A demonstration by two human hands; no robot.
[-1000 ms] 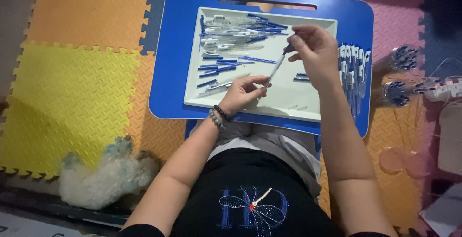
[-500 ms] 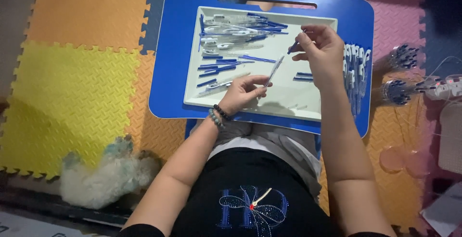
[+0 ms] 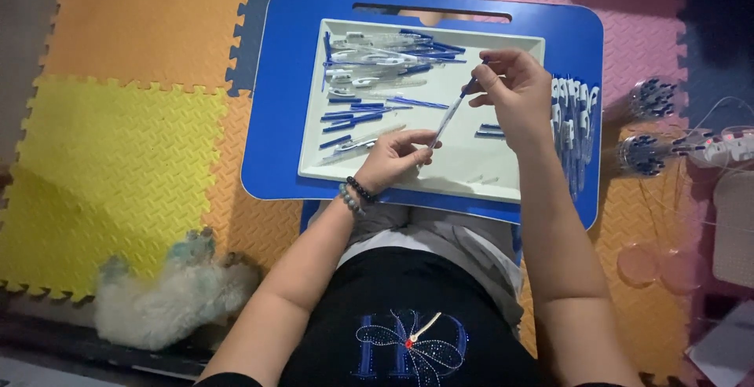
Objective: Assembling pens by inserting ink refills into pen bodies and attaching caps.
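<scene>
We log: clear pen barrel [image 3: 444, 122] slanted above white tray [image 3: 503, 179], left hand [image 3: 393, 159] pinching lower end, right hand [image 3: 514, 88] pinching upper tip, both closed on it, apparently for fitting. Loose blue refills [image 3: 353, 116] sorted alongside; finished pens [image 3: 572, 128] lined on blue lap table [image 3: 283, 80].

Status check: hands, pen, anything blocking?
Left hand pinches lower end of the pen; right hand pinches upper end. Pen held over white tray. Loose pen parts lie clear; nothing blocking.
</scene>
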